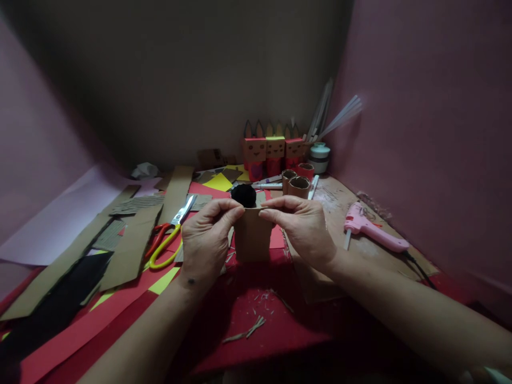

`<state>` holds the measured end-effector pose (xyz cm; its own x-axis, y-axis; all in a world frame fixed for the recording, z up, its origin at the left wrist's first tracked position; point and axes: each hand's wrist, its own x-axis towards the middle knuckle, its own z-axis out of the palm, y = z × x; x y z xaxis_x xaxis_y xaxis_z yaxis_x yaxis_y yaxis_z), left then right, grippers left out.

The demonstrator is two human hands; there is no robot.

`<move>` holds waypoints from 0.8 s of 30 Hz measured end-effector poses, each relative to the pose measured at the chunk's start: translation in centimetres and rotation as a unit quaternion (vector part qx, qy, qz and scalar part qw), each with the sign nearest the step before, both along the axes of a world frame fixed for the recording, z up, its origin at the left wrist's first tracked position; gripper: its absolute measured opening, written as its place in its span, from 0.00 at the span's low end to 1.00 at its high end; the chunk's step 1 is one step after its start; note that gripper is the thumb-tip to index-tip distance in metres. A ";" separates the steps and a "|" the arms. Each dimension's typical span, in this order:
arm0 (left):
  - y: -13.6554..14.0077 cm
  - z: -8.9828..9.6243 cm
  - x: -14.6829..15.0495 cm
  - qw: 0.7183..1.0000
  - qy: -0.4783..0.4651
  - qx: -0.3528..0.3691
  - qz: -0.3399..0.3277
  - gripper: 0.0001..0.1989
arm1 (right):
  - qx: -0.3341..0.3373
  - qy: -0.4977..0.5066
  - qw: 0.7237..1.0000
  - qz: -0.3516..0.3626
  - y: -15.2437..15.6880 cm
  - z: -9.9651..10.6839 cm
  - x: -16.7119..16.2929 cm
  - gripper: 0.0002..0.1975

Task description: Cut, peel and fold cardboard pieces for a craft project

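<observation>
Between my two hands hangs a small rectangular piece of brown cardboard [253, 237], upright above the red table cover. My left hand [210, 234] pinches its upper left corner between thumb and fingers. The upper right corner is pinched the same way by my right hand [302, 229]. Just behind the top edge is a round black object [244, 196], its lower part hidden; I cannot tell what it is. Scissors [166, 240] with red and yellow handles lie left of my left hand. Beyond my right hand stand brown cardboard tubes [299, 186].
A pink glue gun [372, 229] with a cord lies on a board at right. Cardboard strips [132, 248] and coloured paper cover the left side. Several box-headed figures [255, 149] stand at the back, beside a pale jar [319, 156] and glue sticks [342, 117]. Shredded scraps [256, 326] lie in front.
</observation>
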<state>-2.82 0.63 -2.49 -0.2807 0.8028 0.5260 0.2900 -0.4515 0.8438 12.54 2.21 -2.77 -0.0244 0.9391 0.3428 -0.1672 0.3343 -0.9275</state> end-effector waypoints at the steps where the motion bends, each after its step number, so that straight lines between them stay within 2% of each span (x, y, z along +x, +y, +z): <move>1: 0.0 0.0 0.0 1.000 0.014 0.005 0.001 0.03 | -0.004 0.000 1.000 -0.001 0.0 0.1 0.0 0.06; 4: 0.0 0.2 0.1 0.998 0.049 0.033 -0.002 0.05 | 0.005 -0.008 1.000 -0.008 0.0 0.1 0.0 0.05; 10: -0.4 0.8 0.1 0.996 0.066 0.063 0.005 0.06 | 0.162 -0.056 0.983 -0.063 0.3 -0.1 0.2 0.04; 15: -1.3 1.1 0.2 0.988 0.130 0.080 0.016 0.07 | 0.214 -0.131 0.967 -0.038 0.0 0.3 0.4 0.03; 18: -1.6 0.9 0.3 0.981 0.169 0.091 0.029 0.08 | 0.246 -0.162 0.953 -0.070 -0.5 0.6 0.5 0.06; 21: -1.5 0.7 0.2 0.984 0.162 0.067 0.023 0.08 | 0.267 -0.187 0.939 -0.113 -0.7 0.8 0.5 0.09; 24: -1.0 0.7 0.0 0.991 0.126 0.009 -0.043 0.05 | 0.263 -0.195 0.936 -0.132 -0.7 0.7 0.6 0.09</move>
<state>-2.84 -0.33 -1.83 -0.0699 0.8083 0.5846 0.4502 -0.4974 0.7416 13.09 1.48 -2.06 -0.0345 0.6335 0.7730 0.3025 0.7438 -0.5961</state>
